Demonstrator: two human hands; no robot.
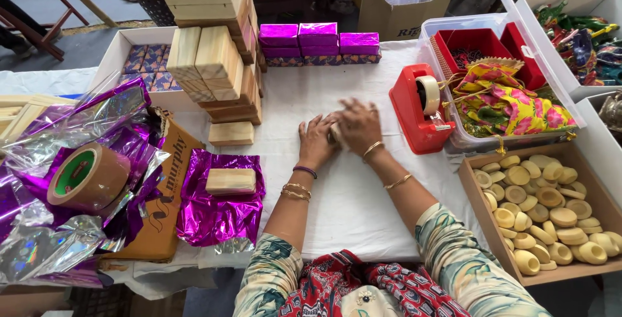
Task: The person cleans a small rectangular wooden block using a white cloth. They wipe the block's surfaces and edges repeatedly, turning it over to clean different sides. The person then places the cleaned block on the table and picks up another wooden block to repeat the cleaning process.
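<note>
My left hand (315,141) and my right hand (358,124) are pressed together on the white cloth, cupped around a small pale object (335,135) that is almost fully hidden between them. Both wrists carry bangles. A plain wooden block (230,181) lies on a purple foil sheet (219,210) to the left of my left hand. A red tape dispenser (421,110) stands just right of my right hand.
Stacked wooden blocks (217,45) rise at the back left, purple wrapped boxes (319,40) behind them. A brown tape roll (87,178) rests on crumpled foil at left. A cardboard tray of pale round pieces (547,210) sits right, by a clear bin with colourful pouches (512,100).
</note>
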